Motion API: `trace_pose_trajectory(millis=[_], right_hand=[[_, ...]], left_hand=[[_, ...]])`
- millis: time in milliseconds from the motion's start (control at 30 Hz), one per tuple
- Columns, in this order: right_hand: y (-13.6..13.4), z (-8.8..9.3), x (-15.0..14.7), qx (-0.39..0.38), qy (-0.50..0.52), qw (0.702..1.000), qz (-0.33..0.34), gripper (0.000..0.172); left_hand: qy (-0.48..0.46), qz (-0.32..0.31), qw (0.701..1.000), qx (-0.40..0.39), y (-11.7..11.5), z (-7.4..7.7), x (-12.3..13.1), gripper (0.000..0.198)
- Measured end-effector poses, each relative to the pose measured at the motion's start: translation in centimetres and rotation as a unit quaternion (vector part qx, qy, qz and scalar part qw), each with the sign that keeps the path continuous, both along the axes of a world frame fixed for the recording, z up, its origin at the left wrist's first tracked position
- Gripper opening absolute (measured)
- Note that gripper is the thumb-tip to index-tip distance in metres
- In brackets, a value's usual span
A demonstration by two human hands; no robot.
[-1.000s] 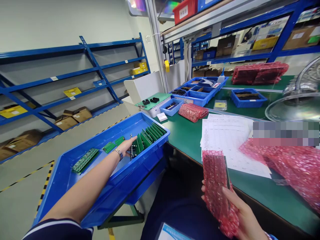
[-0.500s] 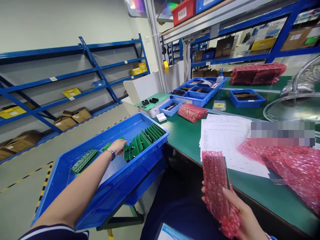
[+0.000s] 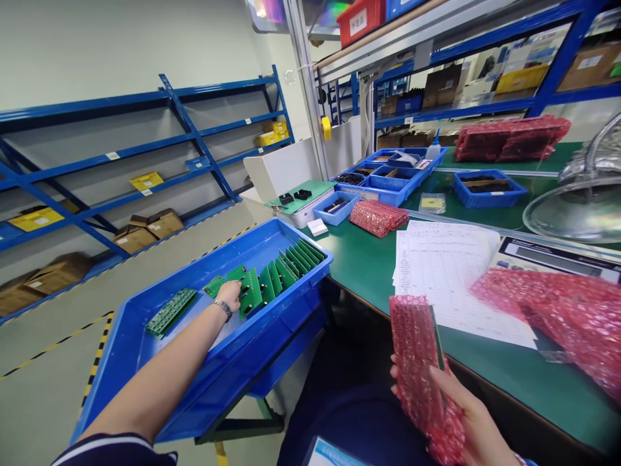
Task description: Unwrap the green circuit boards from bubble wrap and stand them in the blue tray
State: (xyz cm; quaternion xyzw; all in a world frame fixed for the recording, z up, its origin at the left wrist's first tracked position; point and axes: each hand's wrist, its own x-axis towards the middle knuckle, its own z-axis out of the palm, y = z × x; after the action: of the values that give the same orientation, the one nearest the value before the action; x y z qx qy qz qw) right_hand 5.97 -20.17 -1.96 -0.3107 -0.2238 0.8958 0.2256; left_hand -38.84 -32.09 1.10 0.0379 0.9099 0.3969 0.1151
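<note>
My left hand (image 3: 229,296) reaches into a large blue tray (image 3: 145,349) and grips the nearest green circuit board (image 3: 251,292) of a leaning row of boards (image 3: 291,259). More green boards (image 3: 171,310) lie flat further left in the tray. My right hand (image 3: 466,414) holds a pink bubble-wrap pouch (image 3: 417,362) upright in front of me, with a dark board edge showing at its right side.
A green worktable (image 3: 369,265) carries paper sheets (image 3: 446,272), pink bubble-wrap piles (image 3: 557,317), small blue bins (image 3: 388,178) and a round lamp (image 3: 577,213). Blue shelving (image 3: 145,162) with cardboard boxes lines the left wall. Yellow-black floor tape (image 3: 97,369) runs below.
My left hand drew back from the row of boards, turned over and closed on the nearest board, tilting it toward me. The right hand with the pouch stayed put.
</note>
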Motion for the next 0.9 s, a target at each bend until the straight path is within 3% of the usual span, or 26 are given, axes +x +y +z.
trace_pose_trajectory(millis=[133, 433, 567, 667, 733, 800, 867, 900], right_hand=[[-0.1, 0.1, 0.2, -0.01, 0.0, 1.0, -0.017, 0.05], [-0.1, 0.3, 0.1, -0.015, 0.002, 1.0, -0.014, 0.054], [-0.1, 0.1, 0.3, -0.013, 0.01, 1.0, -0.005, 0.053], [0.0, 0.1, 0.4, -0.014, 0.023, 1.0, 0.002, 0.048], [-0.1, 0.3, 0.2, -0.01, 0.034, 0.999, 0.006, 0.044], [-0.2, 0.5, -0.2, 0.005, 0.047, 0.999, 0.01, 0.043], [-0.4, 0.6, -0.7, 0.032, 0.056, 0.998, 0.017, 0.046], [-0.5, 0.7, -0.9, 0.051, 0.054, 0.997, 0.022, 0.049]], left_hand=[[0.005, 0.012, 1.0, -0.025, 1.2, -0.8, 0.9, 0.03], [-0.015, -0.015, 0.997, -0.072, 1.1, 0.0, 2.1, 0.028], [-0.033, -0.034, 0.997, -0.057, 0.3, 1.2, 2.0, 0.027], [0.014, -0.043, 0.998, -0.046, -0.2, 3.1, 2.3, 0.029], [0.078, -0.059, 0.995, -0.027, 0.1, 4.5, 4.0, 0.038], [0.136, -0.111, 0.984, 0.02, 0.9, 5.6, 7.6, 0.044], [0.144, -0.23, 0.956, 0.115, 1.7, 5.9, 13.0, 0.043], [0.079, -0.309, 0.934, 0.16, 2.0, 5.7, 16.1, 0.043]])
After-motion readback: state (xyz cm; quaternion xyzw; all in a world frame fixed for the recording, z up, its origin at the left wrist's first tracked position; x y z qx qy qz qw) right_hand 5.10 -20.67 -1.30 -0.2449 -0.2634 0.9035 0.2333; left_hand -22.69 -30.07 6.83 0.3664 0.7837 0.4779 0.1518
